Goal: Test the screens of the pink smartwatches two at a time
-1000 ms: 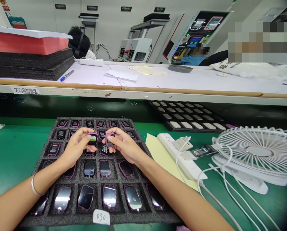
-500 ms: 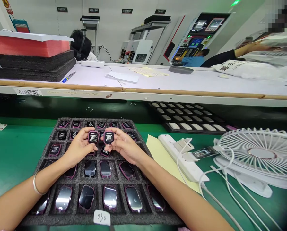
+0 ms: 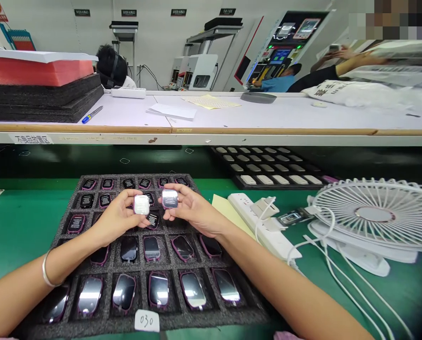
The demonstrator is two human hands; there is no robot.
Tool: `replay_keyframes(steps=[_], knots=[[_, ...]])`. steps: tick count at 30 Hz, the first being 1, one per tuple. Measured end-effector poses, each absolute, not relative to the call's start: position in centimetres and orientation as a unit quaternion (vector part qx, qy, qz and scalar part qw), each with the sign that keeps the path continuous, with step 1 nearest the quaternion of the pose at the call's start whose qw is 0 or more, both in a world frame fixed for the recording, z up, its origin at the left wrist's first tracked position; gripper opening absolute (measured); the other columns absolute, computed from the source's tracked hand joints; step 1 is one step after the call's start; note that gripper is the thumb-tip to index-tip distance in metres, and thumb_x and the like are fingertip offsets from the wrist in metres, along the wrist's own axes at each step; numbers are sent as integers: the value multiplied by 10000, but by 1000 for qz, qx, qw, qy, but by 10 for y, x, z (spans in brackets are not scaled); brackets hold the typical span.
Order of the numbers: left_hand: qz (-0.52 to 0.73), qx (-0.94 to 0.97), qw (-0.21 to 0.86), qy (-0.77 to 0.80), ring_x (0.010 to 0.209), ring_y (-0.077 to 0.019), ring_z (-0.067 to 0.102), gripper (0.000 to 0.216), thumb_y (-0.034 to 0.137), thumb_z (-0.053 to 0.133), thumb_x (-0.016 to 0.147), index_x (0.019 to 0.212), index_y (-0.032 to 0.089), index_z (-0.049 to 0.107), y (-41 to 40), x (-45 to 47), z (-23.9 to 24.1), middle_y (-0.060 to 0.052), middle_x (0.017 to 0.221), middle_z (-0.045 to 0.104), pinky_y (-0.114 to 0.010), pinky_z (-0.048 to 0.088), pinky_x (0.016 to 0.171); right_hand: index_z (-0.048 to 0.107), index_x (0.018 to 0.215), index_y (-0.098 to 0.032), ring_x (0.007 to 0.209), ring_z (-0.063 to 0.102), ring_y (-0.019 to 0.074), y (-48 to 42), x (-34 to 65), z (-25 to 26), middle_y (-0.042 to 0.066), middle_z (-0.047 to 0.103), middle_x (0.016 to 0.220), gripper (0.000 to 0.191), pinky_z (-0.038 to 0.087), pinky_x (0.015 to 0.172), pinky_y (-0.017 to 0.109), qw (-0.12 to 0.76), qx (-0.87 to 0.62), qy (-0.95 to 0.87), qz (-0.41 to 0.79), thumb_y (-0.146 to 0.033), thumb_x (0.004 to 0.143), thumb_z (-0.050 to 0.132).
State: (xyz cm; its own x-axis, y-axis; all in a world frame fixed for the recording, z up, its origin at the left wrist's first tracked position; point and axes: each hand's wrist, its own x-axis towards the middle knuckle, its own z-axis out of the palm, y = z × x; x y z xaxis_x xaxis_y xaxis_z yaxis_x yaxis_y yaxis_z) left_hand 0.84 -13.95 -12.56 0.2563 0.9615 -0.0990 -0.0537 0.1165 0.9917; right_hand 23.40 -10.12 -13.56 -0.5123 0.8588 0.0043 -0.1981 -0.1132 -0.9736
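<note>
My left hand (image 3: 128,212) grips a smartwatch body (image 3: 141,205) by its edges, its screen bright with glare. In my right hand (image 3: 189,208) is a second smartwatch body (image 3: 170,199), tilted, with a purple rim and lines of text on its face. Both hands are above a black foam tray (image 3: 108,321) divided into square compartments. Several strapless watches lie in it; those in the far rows show text, while those in the near rows, such as one dark watch (image 3: 159,289), have blank, shiny screens. My forearms cover part of the tray.
A white label marked 030 (image 3: 147,321) sits at the tray's near edge. To the right are a white power strip (image 3: 264,226), cables and a white fan (image 3: 374,215). Another tray (image 3: 267,165) stands under the shelf (image 3: 211,123). Foam blocks (image 3: 37,89) are stacked above; other people are beyond.
Both watches have tilted, so light now glares off their screens. My hands have moved apart, the right one a little to the right. The whole view has shifted slightly.
</note>
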Motion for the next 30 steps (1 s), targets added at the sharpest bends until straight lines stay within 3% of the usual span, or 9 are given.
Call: replay_keyframes(steps=[4, 7, 10, 17, 20, 23, 25, 27, 30], knots=[[327, 661, 505, 449, 779, -191, 658, 393, 268, 732, 717, 1036, 216, 510, -128, 37, -125, -28, 956, 611, -382, 548, 737, 511, 1210, -234, 733, 671, 161, -104, 282, -137, 38, 654, 984, 497, 565, 701, 349, 351, -365, -625, 594, -205, 772, 746], [260, 789, 319, 455, 985, -273, 566, 341, 300, 750, 689, 973, 205, 587, -118, 64, -131, -61, 1000, 578, -474, 495, 905, 578, 1174, -244, 921, 632, 220, -107, 313, -144, 69, 617, 1067, 418, 552, 842, 421, 307, -409, -754, 412, -242, 781, 721], [212, 833, 222, 460, 1051, -312, 489, 374, 331, 757, 692, 1014, 189, 632, -111, 83, -143, -97, 1083, 548, -522, 453, 960, 615, 1161, -239, 1135, 551, 295, -107, 331, -156, 105, 545, 1159, 391, 466, 1008, 511, 273, -423, -825, 258, -254, 779, 701], [165, 857, 140, 469, 1015, -313, 475, 559, 449, 745, 755, 1230, 179, 627, -117, 82, -141, -120, 1097, 553, -514, 437, 918, 549, 1377, -268, 1315, 437, 330, -100, 340, -168, 128, 451, 1301, 581, 336, 1139, 554, 231, -417, -845, 245, -294, 815, 694], [214, 864, 68, 451, 956, -282, 489, 382, 435, 687, 821, 1146, 234, 674, -125, 46, -120, -99, 1053, 578, -456, 433, 860, 492, 1431, -291, 1326, 444, 321, -102, 346, -162, 127, 444, 1321, 604, 357, 1137, 540, 259, -434, -829, 238, -361, 858, 672], [258, 825, 10, 502, 911, -261, 522, 257, 432, 644, 857, 1027, 248, 702, -138, -16, -101, -72, 945, 600, -415, 421, 856, 526, 1370, -288, 1216, 537, 292, -107, 346, -157, 123, 510, 1248, 457, 442, 1070, 504, 288, -442, -826, 201, -341, 922, 595], [256, 783, 16, 566, 872, -256, 561, 273, 485, 626, 855, 978, 254, 705, -156, -62, -96, -54, 868, 616, -379, 433, 818, 558, 1309, -286, 1107, 594, 275, -112, 336, -153, 115, 568, 1171, 370, 493, 997, 477, 296, -428, -834, 183, -322, 942, 574], [234, 731, 47, 640, 733, -225, 576, 334, 560, 601, 841, 911, 249, 700, -181, -101, -98, -36, 790, 619, -323, 438, 676, 596, 1231, -281, 1066, 613, 268, -119, 315, -145, 112, 598, 1122, 282, 516, 949, 447, 285, -389, -855, 190, -297, 951, 564], [150, 672, 114, 716, 649, -206, 588, 424, 639, 551, 833, 846, 239, 691, -218, -132, -113, -38, 814, 660, -304, 433, 586, 634, 1146, -254, 1000, 629, 251, -135, 262, -129, 118, 608, 1084, 211, 541, 852, 406, 210, -315, -896, 234, -247, 962, 531]])
